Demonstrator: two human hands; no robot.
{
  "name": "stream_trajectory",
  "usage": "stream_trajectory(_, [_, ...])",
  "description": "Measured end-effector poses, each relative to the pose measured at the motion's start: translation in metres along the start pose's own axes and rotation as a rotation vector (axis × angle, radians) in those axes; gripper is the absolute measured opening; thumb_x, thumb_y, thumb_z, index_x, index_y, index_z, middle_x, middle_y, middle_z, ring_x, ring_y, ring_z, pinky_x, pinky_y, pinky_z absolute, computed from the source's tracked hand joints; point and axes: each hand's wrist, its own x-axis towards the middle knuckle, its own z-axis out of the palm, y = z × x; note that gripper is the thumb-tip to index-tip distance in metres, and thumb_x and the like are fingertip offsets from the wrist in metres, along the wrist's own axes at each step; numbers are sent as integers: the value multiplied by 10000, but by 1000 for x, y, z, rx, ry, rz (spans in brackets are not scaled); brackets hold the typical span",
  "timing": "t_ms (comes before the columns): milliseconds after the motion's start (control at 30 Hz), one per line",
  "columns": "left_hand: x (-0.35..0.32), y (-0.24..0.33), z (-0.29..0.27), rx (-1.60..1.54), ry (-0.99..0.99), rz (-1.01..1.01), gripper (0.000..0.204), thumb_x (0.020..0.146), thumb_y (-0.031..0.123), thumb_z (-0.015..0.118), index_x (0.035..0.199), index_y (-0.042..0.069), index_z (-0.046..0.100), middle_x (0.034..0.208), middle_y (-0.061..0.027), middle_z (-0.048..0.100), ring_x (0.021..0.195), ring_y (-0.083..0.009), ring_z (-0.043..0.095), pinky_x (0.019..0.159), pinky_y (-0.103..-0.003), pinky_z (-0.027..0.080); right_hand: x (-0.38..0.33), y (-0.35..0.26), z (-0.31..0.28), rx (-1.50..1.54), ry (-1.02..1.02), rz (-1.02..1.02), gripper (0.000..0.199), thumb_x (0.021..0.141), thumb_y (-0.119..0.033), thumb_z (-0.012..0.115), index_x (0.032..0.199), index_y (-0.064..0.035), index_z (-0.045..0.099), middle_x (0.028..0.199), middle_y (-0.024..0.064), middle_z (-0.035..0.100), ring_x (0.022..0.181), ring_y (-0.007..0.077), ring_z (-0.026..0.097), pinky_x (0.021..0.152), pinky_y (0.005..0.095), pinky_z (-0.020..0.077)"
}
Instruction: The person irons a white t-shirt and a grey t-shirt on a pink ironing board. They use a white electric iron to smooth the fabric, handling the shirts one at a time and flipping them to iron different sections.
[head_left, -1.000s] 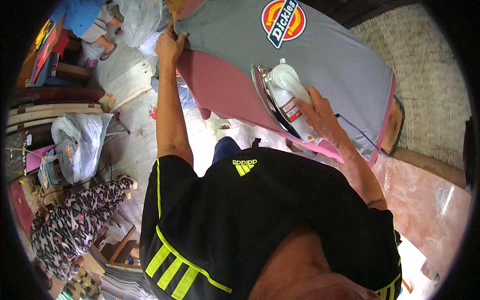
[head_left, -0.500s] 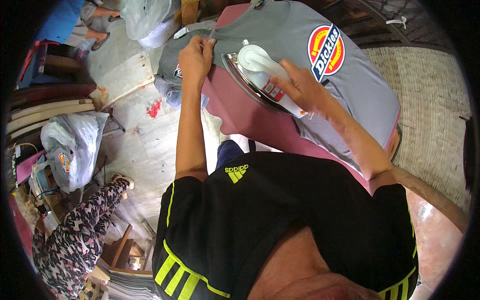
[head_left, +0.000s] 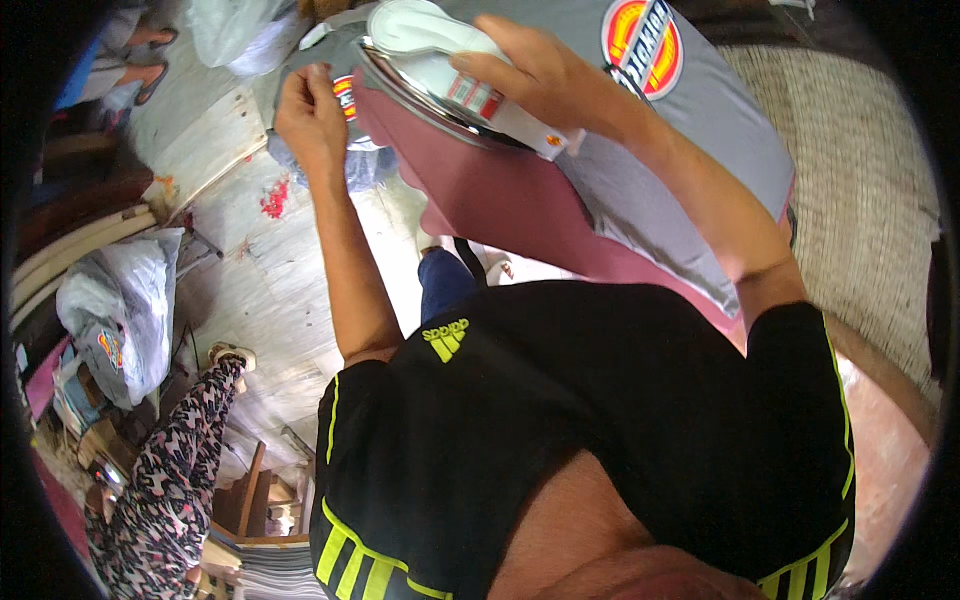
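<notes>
My right hand (head_left: 545,75) is wrapped round the handle of a white iron (head_left: 430,65) with a shiny metal rim. The iron rests at the left end of a grey printed garment (head_left: 720,130), which is spread over a pink-covered ironing board (head_left: 490,195). A round red and yellow emblem (head_left: 645,50) shows on the cloth, right of my right hand. My left hand (head_left: 310,115) is closed, fingertips together, by the grey cloth left of the iron. Whether that cloth is between its fingers is hidden. Another emblem (head_left: 345,97) shows beside it.
Plastic-wrapped grey garments (head_left: 125,310) stand on the left. Below them is a person in patterned trousers (head_left: 165,470). Another person's feet (head_left: 150,75) show at upper left, near a plastic bag (head_left: 235,35). A woven mat (head_left: 830,150) lies right of the board.
The iron has slid left and away from me under my right hand. My left hand has moved left, off the board's edge. The whole view has shifted slightly.
</notes>
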Motion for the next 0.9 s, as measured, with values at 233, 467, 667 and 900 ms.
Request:
stream_trajectory(233, [6,6,46,361,-19,390,364,886,331,648,1050,14,712,941,-207,666,900,-391,618,813,-487,475,-73,-1,-14,120,41,175,374,965,-345,548,1009,24,585,977,285,633,918,431,617,777,473,484])
stream_trajectory(467, [18,-18,64,696,155,568,371,844,377,679,952,23,707,912,-201,663,876,-408,620,759,-503,483,-195,-20,-20,122,97,403,408,989,-384,526,977,24,526,837,268,595,768,402,612,716,465,456])
stream_trajectory(667, [26,-20,55,635,134,525,346,853,370,667,881,27,699,796,-199,656,773,-423,622,700,-514,476,-265,-46,-11,244,152,536,389,977,-349,536,1037,34,508,833,291,618,753,404,628,702,469,469])
stream_trajectory(900, [28,5,49,570,39,209,297,838,333,683,923,50,708,770,-121,700,713,-270,673,661,-398,503,-191,-26,-12,273,121,444,389,972,-349,552,1025,35,521,777,276,638,704,404,652,651,469,482])
